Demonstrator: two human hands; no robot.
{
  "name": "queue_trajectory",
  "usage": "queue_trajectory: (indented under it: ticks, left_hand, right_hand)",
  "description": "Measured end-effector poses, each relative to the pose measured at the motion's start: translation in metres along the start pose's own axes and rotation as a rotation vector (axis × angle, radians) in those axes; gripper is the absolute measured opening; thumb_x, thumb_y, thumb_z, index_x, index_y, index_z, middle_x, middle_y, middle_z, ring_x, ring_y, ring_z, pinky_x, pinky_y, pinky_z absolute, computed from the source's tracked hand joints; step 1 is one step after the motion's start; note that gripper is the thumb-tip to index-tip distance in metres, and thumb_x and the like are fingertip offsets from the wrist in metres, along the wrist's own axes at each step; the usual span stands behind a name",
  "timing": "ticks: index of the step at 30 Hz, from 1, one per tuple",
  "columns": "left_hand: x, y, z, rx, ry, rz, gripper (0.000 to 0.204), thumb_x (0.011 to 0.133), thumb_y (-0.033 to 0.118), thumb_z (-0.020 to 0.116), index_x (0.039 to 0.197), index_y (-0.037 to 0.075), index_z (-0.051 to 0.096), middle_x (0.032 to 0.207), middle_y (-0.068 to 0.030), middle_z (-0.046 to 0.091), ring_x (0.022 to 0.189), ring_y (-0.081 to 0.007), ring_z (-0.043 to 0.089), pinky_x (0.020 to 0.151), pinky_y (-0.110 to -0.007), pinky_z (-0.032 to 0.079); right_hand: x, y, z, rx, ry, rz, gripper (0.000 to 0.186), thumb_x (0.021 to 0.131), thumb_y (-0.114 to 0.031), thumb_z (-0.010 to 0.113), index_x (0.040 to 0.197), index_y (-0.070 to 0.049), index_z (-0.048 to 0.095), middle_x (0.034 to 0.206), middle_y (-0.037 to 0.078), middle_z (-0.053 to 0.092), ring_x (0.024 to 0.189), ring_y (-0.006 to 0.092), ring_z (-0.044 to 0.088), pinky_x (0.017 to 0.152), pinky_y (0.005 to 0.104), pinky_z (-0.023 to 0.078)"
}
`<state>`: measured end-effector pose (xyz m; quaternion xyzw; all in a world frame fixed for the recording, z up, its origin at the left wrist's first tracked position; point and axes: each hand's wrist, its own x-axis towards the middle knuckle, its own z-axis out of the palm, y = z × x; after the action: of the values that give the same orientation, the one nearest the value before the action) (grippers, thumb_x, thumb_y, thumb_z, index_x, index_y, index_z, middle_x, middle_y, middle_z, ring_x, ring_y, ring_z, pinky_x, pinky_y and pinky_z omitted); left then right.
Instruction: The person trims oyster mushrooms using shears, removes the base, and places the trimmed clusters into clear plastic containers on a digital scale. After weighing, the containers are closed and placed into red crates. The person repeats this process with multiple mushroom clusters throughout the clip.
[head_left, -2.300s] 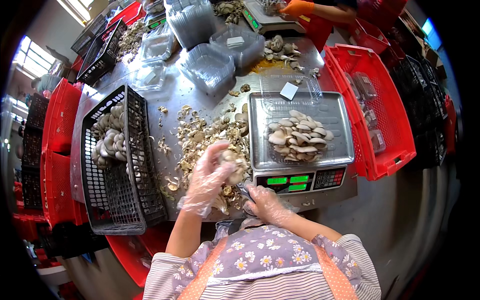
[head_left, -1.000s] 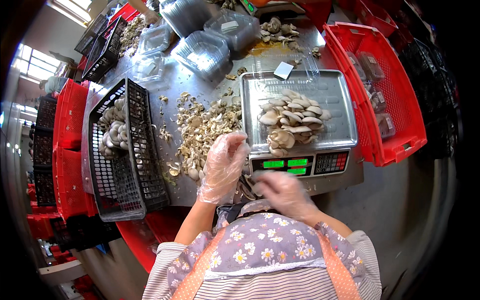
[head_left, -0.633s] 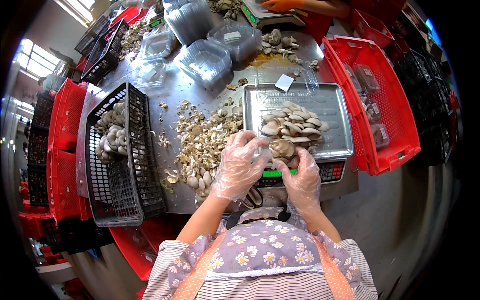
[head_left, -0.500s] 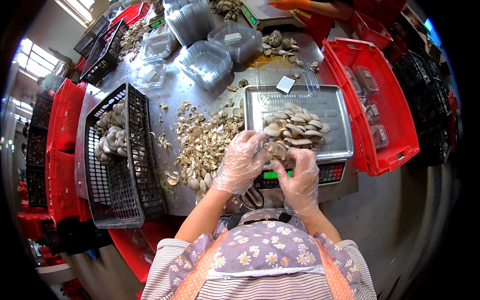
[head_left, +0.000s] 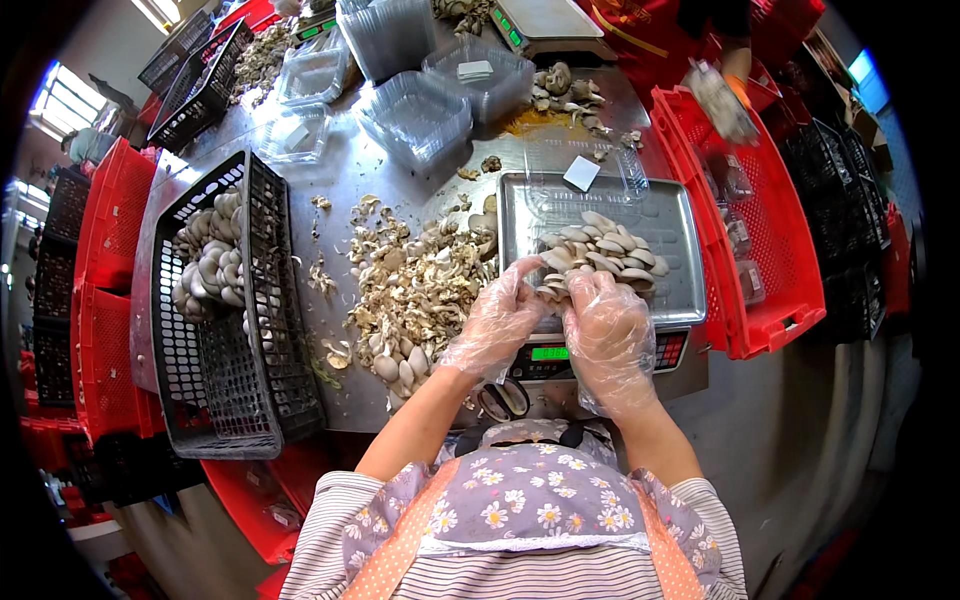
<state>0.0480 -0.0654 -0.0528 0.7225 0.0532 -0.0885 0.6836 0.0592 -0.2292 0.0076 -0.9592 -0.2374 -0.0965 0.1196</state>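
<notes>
My left hand (head_left: 505, 315), in a clear plastic glove, has its fingers closed at the front of an oyster mushroom cluster (head_left: 600, 245) on the scale's steel tray (head_left: 682, 230). My right hand (head_left: 605, 330), also gloved, curls over the front of the same cluster, its fingertips partly hidden. A clear plastic container (head_left: 585, 180) lies open on the tray, a white card on its lid. The green display (head_left: 550, 353) shows below my hands. Black-handled scissors (head_left: 505, 398) lie in front of the scale. A loose pile of trimmed mushroom pieces (head_left: 410, 290) is left of it.
A black crate of mushrooms (head_left: 275, 390) stands at left, red crates (head_left: 110, 250) beyond. Stacked clear containers (head_left: 410, 115) sit at the back. A red crate of packs (head_left: 785, 310) is at right; above it a co-worker's orange-gloved hand (head_left: 737, 90) holds a clear pack.
My right hand has turned further over the front of the mushrooms, hiding the piece held there. The co-worker's orange hand has moved from the back scale to over the right red crate, holding a pack.
</notes>
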Motion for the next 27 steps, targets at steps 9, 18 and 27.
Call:
queue_trajectory:
  ticks: [9,18,27]
  left_hand:
    - [0.003,0.001,-0.009,0.049,-0.098,-0.034,0.065,0.088,0.001,0.063,0.149,0.007,0.043,0.081,0.0050,0.050,0.073,-0.0070,0.048,0.070,-0.024,0.044]
    - [0.004,-0.007,-0.005,0.063,-0.117,-0.040,0.069,0.088,0.001,0.067,0.151,0.007,0.040,0.082,0.0043,0.052,0.075,-0.0066,0.049,0.071,-0.024,0.044]
    - [-0.003,0.004,-0.020,-0.093,-0.010,-0.007,0.043,0.094,0.008,0.065,0.134,0.002,0.050,0.085,-0.0020,0.060,0.076,-0.0113,0.058,0.069,-0.027,0.052]
  right_hand:
    - [0.000,-0.002,-0.005,-0.040,-0.036,-0.066,0.020,0.081,-0.014,0.070,0.098,-0.008,0.061,0.088,0.011,0.062,0.077,0.0298,0.066,0.069,0.0430,0.053]
    - [0.020,-0.006,-0.004,-0.127,-0.092,-0.046,0.006,0.085,-0.013,0.063,0.090,-0.009,0.062,0.076,0.009,0.064,0.073,0.0271,0.066,0.066,0.0405,0.052]
    - [0.007,0.002,-0.046,0.085,-0.093,-0.089,0.028,0.091,-0.033,0.068,0.103,-0.008,0.063,0.082,0.011,0.066,0.078,0.0293,0.066,0.074,0.0434,0.050]
